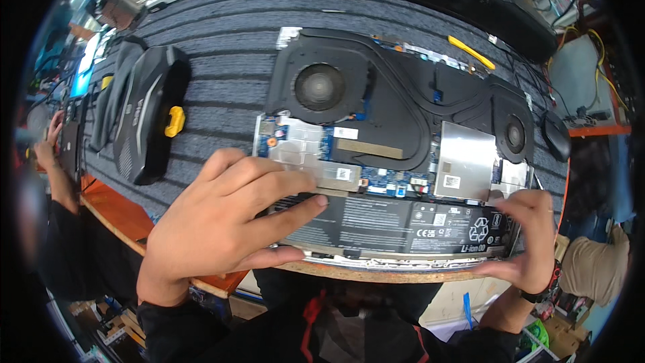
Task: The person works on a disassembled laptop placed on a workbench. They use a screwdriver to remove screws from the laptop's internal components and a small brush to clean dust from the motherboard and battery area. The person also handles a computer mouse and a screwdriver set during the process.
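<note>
An opened laptop base [403, 104] lies in front of me, its inside facing up. Two round fans [319, 87] and black heat pipes fill its far half. A black battery [376, 218] spans the near side. My left hand [232, 212] reaches over the near left part; its fingers are apart, the fingertips at a metal strip [336, 173] and the battery's edge, the thumb by the near rim. At the right end of the battery is my right hand [531, 235], fingers bent by the lower edge of a silver metal plate [465, 161], thumb apart at the near rim.
The laptop rests on a grey ribbed mat [222, 27]. To the left lies a black case-like object [151, 114] with a yellow clip [175, 121]. A yellow pry tool [470, 52] and a black mouse [555, 136] sit beyond and right. Another person's hand [47, 144] shows far left.
</note>
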A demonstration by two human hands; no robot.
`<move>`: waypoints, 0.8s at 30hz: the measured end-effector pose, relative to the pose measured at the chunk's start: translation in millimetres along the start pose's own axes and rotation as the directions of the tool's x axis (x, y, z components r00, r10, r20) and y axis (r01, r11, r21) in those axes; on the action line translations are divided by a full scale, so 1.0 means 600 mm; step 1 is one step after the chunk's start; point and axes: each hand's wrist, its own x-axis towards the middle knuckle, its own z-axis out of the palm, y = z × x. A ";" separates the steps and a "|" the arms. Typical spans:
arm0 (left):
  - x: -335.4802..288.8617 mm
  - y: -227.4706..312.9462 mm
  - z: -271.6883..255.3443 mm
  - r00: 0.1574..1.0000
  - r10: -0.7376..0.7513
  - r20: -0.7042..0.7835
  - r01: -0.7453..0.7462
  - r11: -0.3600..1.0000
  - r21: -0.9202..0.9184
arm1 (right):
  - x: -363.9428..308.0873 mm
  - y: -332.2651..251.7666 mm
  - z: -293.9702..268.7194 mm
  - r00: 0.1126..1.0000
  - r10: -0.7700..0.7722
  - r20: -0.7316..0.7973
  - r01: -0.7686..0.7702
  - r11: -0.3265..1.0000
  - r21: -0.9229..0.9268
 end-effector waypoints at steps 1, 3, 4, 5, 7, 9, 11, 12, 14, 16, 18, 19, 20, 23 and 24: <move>0.007 -0.001 0.003 1.000 0.007 0.001 -0.007 1.000 -0.001 | -0.025 0.017 -0.014 0.990 0.075 -0.120 -0.067 0.995 0.070; 0.006 -0.004 0.000 1.000 0.003 0.030 -0.004 1.000 0.020 | -0.064 0.040 -0.018 0.888 0.318 -0.333 -0.310 0.948 0.078; 0.004 -0.003 0.006 1.000 -0.007 0.013 0.006 0.999 0.042 | -0.076 0.044 -0.021 0.871 0.362 -0.331 -0.404 0.912 -0.065; -0.005 0.006 0.005 0.999 -0.039 -0.006 0.040 0.997 0.070 | -0.089 0.054 -0.026 0.887 0.370 -0.277 -0.413 0.903 -0.115; 0.001 0.016 0.006 0.997 -0.068 -0.042 0.070 0.997 0.044 | -0.110 0.061 -0.010 0.875 0.419 -0.244 -0.458 0.878 -0.136; 0.007 0.006 0.011 0.998 -0.022 -0.054 0.024 0.999 0.034 | -0.128 0.076 0.006 0.875 0.399 -0.276 -0.451 0.878 -0.160; 0.009 0.001 0.010 0.997 -0.013 -0.079 0.013 1.000 -0.001 | -0.127 0.084 0.014 0.831 0.412 -0.373 -0.493 0.856 -0.154; 0.007 -0.008 0.013 0.993 -0.009 -0.117 0.007 1.000 -0.013 | -0.125 0.093 0.020 0.800 0.435 -0.415 -0.522 0.844 -0.122; 0.004 -0.014 0.014 0.989 -0.003 -0.145 0.003 1.000 -0.001 | -0.126 0.116 0.024 0.803 0.392 -0.449 -0.532 0.811 -0.242; 0.003 -0.022 0.013 0.987 0.019 -0.157 -0.018 1.000 0.007 | -0.133 0.125 0.016 0.836 0.368 -0.407 -0.517 0.777 -0.360; -0.001 -0.027 0.015 0.985 0.022 -0.172 -0.021 1.000 0.013 | -0.140 0.135 0.006 0.865 0.313 -0.393 -0.461 0.806 -0.371; -0.003 -0.028 0.015 0.983 0.022 -0.181 -0.020 1.000 0.018 | -0.148 0.128 0.001 0.782 0.450 -0.432 -0.530 0.844 -0.081; -0.001 -0.026 0.012 0.981 0.018 -0.191 -0.018 1.000 0.000 | -0.161 0.113 -0.004 0.692 0.587 -0.421 -0.551 0.806 0.217; 0.000 -0.036 0.015 0.977 0.040 -0.209 -0.039 0.999 0.007 | -0.129 0.053 -0.045 0.817 0.411 -0.404 -0.361 0.912 0.196; -0.002 -0.039 0.015 0.976 0.046 -0.214 -0.044 0.999 0.014 | -0.108 0.032 -0.066 0.891 0.314 -0.328 -0.291 0.949 0.118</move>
